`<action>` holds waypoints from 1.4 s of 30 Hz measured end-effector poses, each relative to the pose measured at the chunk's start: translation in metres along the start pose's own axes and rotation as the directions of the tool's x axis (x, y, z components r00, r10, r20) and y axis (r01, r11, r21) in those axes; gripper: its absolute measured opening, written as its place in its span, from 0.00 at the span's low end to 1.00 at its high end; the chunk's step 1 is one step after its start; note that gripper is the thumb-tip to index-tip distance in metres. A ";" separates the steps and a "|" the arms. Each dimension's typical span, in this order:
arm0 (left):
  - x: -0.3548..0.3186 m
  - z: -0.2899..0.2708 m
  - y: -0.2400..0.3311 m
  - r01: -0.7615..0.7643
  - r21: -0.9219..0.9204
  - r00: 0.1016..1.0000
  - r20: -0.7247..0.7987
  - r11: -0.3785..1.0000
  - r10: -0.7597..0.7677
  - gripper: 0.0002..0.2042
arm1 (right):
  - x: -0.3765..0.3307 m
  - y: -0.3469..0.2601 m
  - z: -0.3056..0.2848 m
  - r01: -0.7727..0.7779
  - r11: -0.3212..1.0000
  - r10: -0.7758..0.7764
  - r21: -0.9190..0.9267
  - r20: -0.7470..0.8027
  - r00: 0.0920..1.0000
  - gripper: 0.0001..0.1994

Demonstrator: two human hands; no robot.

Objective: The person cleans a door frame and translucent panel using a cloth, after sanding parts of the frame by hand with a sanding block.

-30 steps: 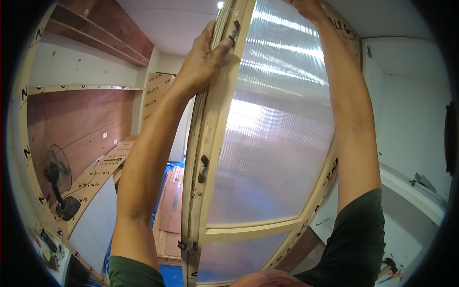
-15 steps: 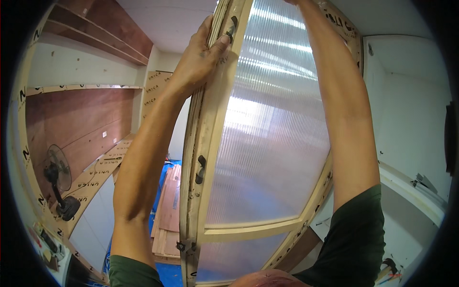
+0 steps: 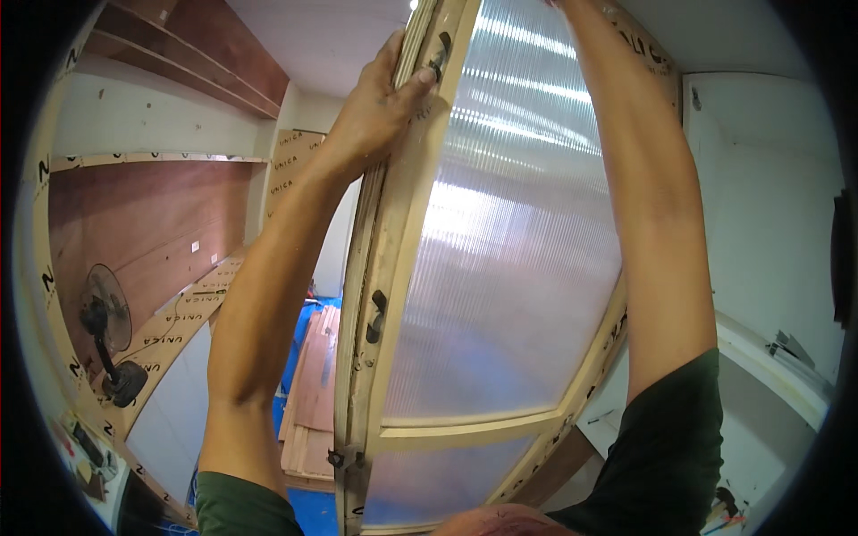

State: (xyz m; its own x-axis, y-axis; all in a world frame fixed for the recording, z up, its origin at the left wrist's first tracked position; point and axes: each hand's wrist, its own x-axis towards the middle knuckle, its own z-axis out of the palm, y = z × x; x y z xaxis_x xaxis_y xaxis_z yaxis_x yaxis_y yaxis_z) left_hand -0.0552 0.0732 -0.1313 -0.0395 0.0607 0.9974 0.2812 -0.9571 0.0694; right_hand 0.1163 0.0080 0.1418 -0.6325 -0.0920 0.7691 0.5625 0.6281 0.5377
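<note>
A tall wooden frame [image 3: 382, 268] with ribbed translucent panels [image 3: 509, 259] stands upright in front of me, close to the camera. My left hand [image 3: 375, 107] grips the frame's left edge near the top, fingers wrapped round the wood beside a dark metal fitting [image 3: 440, 52]. My right arm [image 3: 643, 214] reaches straight up along the panel's right side; the right hand itself is cut off at the picture's top edge. Another dark latch [image 3: 375, 317] sits halfway down the frame, and a small fitting [image 3: 338, 459] lower still.
A black standing fan [image 3: 107, 335] is at the lower left by a plywood wall [image 3: 134, 232] with shelves above. Stacked wooden boards [image 3: 313, 393] lie on a blue sheet [image 3: 295, 335] on the floor. A white wall [image 3: 769, 223] is at the right.
The frame's top edge and my left hand have shifted slightly left in the picture. My grip on the wood is unchanged.
</note>
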 end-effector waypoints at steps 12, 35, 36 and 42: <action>-0.005 -0.013 0.012 0.091 -0.068 0.995 0.034 0.994 -0.089 0.41 | -0.068 0.003 -0.007 -0.403 0.911 0.388 -0.091 -0.142 0.911 0.23; -0.003 -0.011 0.006 0.009 -0.051 1.000 -0.027 0.999 -0.010 0.39 | -0.018 0.020 0.019 -0.235 0.970 0.226 -0.060 -0.127 0.966 0.17; -0.003 -0.011 0.005 -0.016 -0.059 0.999 -0.034 0.998 0.014 0.39 | -0.021 0.012 0.019 -0.260 0.963 0.250 -0.067 -0.128 0.960 0.17; -0.005 -0.019 0.005 0.012 -0.014 1.000 -0.006 1.000 -0.012 0.42 | 0.002 -0.041 0.034 -0.226 0.949 0.226 -0.218 -0.023 0.974 0.19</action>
State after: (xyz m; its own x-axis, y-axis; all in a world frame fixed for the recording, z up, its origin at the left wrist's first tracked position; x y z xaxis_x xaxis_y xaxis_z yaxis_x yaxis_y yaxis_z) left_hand -0.0717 0.0624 -0.1359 -0.0487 0.0705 0.9963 0.2671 -0.9603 0.0810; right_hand 0.0743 0.0084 0.1096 -0.4760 0.0345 0.8788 0.7930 0.4489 0.4119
